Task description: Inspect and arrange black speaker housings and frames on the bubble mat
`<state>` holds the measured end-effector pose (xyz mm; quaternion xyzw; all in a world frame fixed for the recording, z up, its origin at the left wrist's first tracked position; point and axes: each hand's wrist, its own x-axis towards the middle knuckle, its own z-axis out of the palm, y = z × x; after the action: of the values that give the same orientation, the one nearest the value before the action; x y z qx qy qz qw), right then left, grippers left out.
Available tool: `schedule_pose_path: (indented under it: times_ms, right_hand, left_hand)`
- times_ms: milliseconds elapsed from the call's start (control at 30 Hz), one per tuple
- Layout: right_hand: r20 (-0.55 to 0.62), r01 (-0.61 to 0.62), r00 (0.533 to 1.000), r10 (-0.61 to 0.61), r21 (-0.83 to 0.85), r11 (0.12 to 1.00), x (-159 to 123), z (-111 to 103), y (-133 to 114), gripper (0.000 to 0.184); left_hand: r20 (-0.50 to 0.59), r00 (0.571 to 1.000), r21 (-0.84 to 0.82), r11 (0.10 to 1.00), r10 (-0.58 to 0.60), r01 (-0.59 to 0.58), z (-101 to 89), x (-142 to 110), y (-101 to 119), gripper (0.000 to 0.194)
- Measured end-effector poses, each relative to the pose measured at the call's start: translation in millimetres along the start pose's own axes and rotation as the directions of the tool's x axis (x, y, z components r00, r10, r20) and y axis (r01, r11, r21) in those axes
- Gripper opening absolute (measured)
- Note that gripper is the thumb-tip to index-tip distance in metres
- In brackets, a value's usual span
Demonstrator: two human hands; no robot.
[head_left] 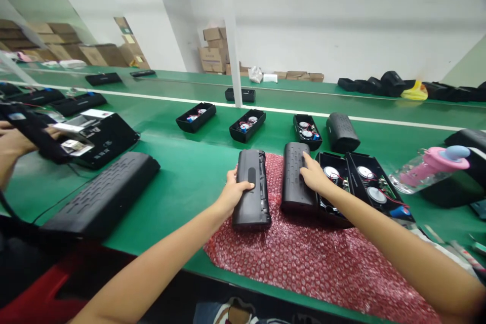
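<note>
My left hand [234,193] grips a black speaker housing [250,212] by its left side, thumb across the top. The housing has an oval patch on its face and lies over the left edge of red bubble wrap [304,258]. My right hand [314,174] holds a second black speaker shell [296,179] with a slotted pattern, fingers curled on its right side. Touching or very near this shell is an open speaker half [336,187] with round drivers and wires. Another open half [375,187] with a blue battery lies to its right.
Several open speaker halves [247,125] stand farther back on the green bench [182,182]. A pink-lidded bottle [431,169] is on the right. At left, a co-worker's hand [15,142] is by a black box [102,139] and a large speaker shell [106,195].
</note>
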<state>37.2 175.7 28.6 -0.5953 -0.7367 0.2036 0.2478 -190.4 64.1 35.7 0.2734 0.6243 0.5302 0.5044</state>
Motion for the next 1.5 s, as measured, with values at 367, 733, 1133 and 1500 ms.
schedule_pose_path:
  times_ms: [367,733,1133,1500]
  right_hand:
    - [0.201,0.250,0.919,-0.339,0.368,0.896,-135.8,37.3,-59.0,0.071]
    - [0.282,-0.018,0.927,-0.248,0.693,0.721,-120.3,93.5,-54.2,0.106]
    - [-0.034,0.477,0.839,-0.543,0.524,0.705,-158.6,103.9,-27.8,0.106]
    - [0.016,0.467,0.818,-0.575,0.565,0.680,-143.5,99.3,-31.4,0.092]
  left_hand:
    - [-0.017,0.999,0.018,0.999,0.034,-0.034,0.9,-2.0,-0.7,0.066]
    - [-0.017,0.993,0.050,0.992,0.115,-0.114,2.1,-14.3,-1.9,0.072]
    - [0.022,0.914,0.011,0.914,0.405,-0.405,-14.7,-61.9,-22.9,0.095]
    - [0.236,0.935,-0.193,0.956,0.265,-0.222,-35.9,-33.8,-27.9,0.115]
